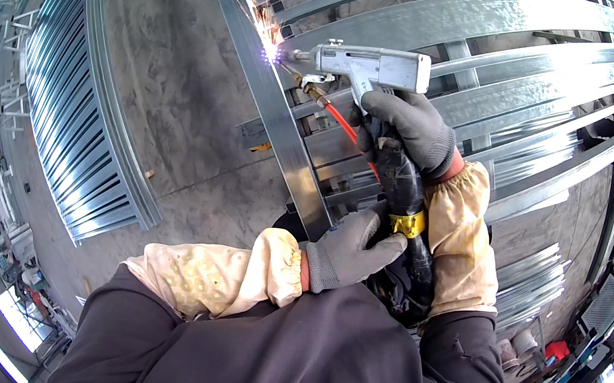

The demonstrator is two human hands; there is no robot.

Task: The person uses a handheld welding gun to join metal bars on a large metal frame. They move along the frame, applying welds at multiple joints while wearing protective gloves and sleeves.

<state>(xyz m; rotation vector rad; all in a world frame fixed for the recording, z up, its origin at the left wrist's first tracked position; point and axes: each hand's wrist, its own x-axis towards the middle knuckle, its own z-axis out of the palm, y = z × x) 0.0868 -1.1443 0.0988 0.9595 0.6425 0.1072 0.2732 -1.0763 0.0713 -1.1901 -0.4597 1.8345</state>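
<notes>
My right hand, in a grey glove, is closed around the grip of a pale grey handheld laser welding gun. The gun's nozzle meets the edge of a long galvanized steel bar, with bright sparks and a violet glow at the contact. An orange-red hose with a brass fitting runs below the gun. From the grip, a thick black wrapped cable with yellow tape hangs toward my body. My left hand, also gloved, lies beside the cable, thumb and fingers apart; its fingertips reach the cable near the tape.
Many parallel galvanized bars form a frame at the right and far side. Another slatted metal panel lies on the concrete floor at left. More metal strips are stacked at lower right, near equipment and a red item.
</notes>
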